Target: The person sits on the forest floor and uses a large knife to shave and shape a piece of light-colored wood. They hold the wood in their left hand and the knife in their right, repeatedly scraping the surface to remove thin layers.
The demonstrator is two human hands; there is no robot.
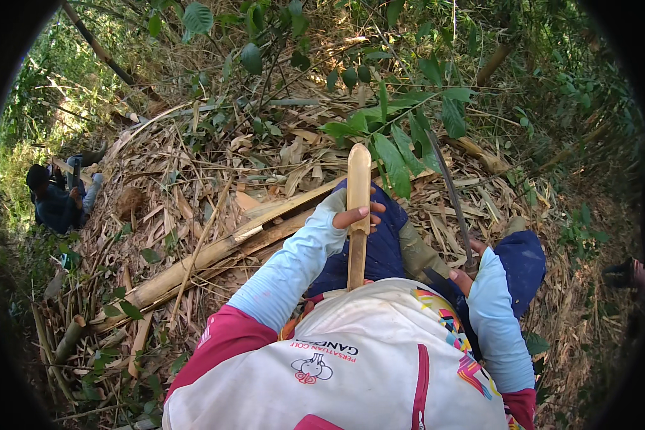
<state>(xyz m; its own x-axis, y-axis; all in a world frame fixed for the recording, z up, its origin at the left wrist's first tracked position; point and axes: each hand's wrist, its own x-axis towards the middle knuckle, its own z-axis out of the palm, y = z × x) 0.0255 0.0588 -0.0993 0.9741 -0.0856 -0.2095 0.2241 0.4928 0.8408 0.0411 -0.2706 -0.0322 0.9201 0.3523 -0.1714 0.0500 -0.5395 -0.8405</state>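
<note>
My left hand (352, 216) is closed round a split strip of bamboo (359, 172) with a rounded far end. The strip stands lengthwise in front of my body, its lower end against my shirt. At my right knee my right hand (469, 269) is wrapped round the handle of a machete, most of which is hidden by the fingers. Its long dark blade (452, 188) points away from me, beside the bamboo strip and apart from it. The blade's far end passes among green leaves.
A split bamboo pole (186, 276) lies slantwise on dry leaf litter to my left. A cut bamboo stub (70, 337) is near its lower end. Leafy twigs (401, 140) hang ahead. Another person (59, 197) sits at far left. Something dark and pinkish (627, 274) is unclear at far right.
</note>
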